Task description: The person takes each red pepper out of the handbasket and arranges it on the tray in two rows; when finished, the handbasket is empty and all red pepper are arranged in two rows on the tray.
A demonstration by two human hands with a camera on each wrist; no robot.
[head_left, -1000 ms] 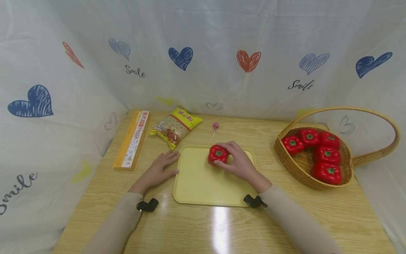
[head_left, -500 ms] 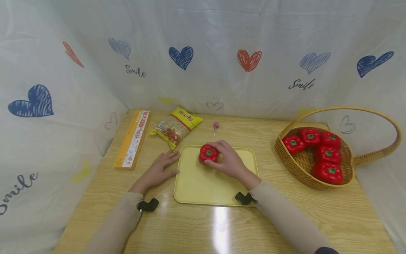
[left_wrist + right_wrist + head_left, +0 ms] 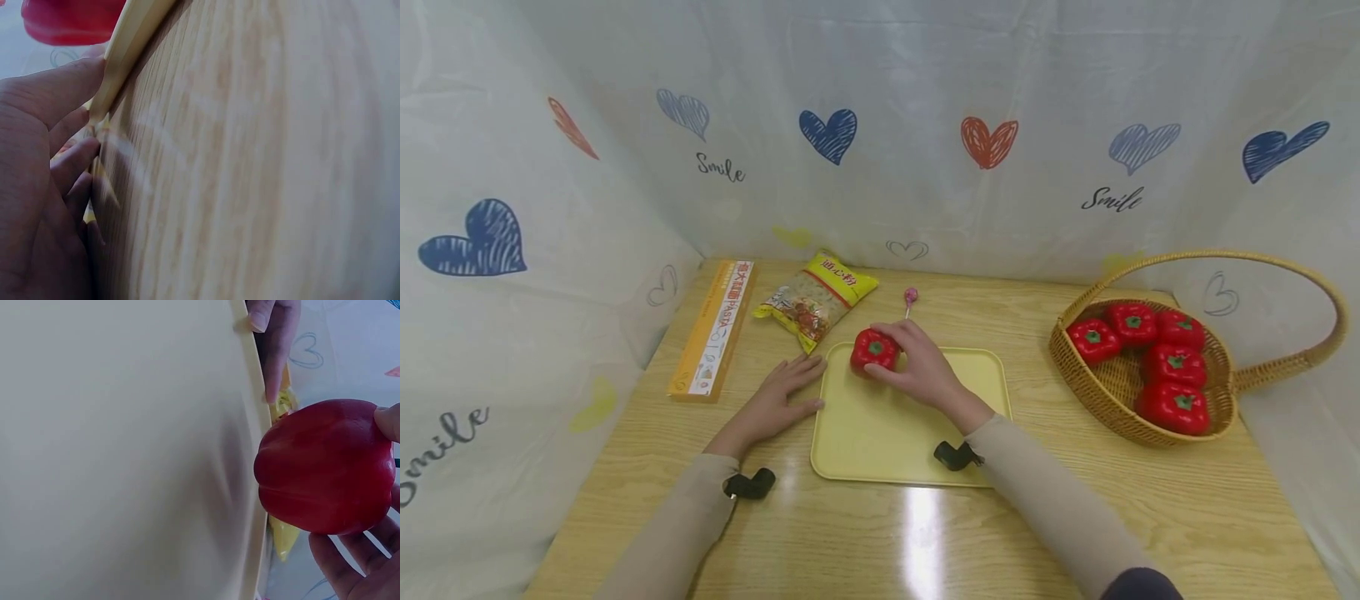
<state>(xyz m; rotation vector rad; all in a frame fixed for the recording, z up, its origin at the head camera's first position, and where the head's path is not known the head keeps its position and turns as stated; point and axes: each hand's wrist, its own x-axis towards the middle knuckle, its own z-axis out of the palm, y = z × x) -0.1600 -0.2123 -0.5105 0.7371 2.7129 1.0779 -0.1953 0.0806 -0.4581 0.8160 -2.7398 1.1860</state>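
A red bell pepper (image 3: 875, 350) with a green stem is held by my right hand (image 3: 925, 371), thumb on one side and fingers on the other. It hangs over the far left corner of the yellow tray (image 3: 887, 433); in the right wrist view a gap shows between the bell pepper (image 3: 325, 469) and the tray surface, with a shadow on the tray. My left hand (image 3: 771, 406) lies on the table with fingers spread, its thumb and fingertips touching the tray's left edge. In the left wrist view those fingertips meet the tray rim (image 3: 128, 53).
A wicker basket (image 3: 1093, 400) with several red bell peppers stands at the right, its tall handle arching up. Behind the tray lie a yellow pasta bag (image 3: 816, 300) and a pink lollipop (image 3: 911, 296). An orange pasta box (image 3: 711, 329) lies at the left. A printed curtain (image 3: 902, 192) hangs behind.
My right hand has carried the bell pepper leftward and slightly away from me, from over the tray's upper middle to its far left corner. The left hand has stayed in place.
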